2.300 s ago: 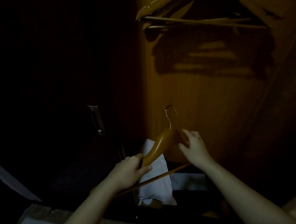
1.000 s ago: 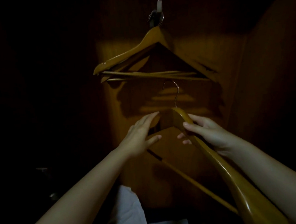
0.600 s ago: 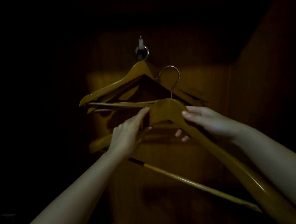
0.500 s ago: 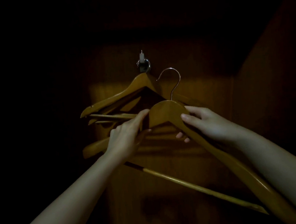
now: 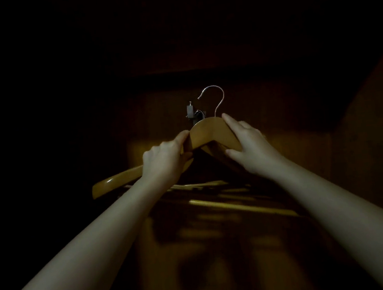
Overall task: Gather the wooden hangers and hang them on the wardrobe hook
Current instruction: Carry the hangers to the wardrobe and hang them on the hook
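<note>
Since 0.5 s ago the wooden hanger [image 5: 210, 131] has been lifted, so that its wire hook [image 5: 216, 95] is now held above and just right of the wardrobe hook [image 5: 190, 111]; the hanger is gripped by 2 hands, the left hand [image 5: 164, 161] curled round its left shoulder, the right hand [image 5: 249, 144] pinching its right shoulder; other hangers [image 5: 203, 185] are glimpsed behind, low and dim; hanging is judged to be in hand; next, the wire hook must be carried left and lowered over the wardrobe hook before either grip is released.
</note>
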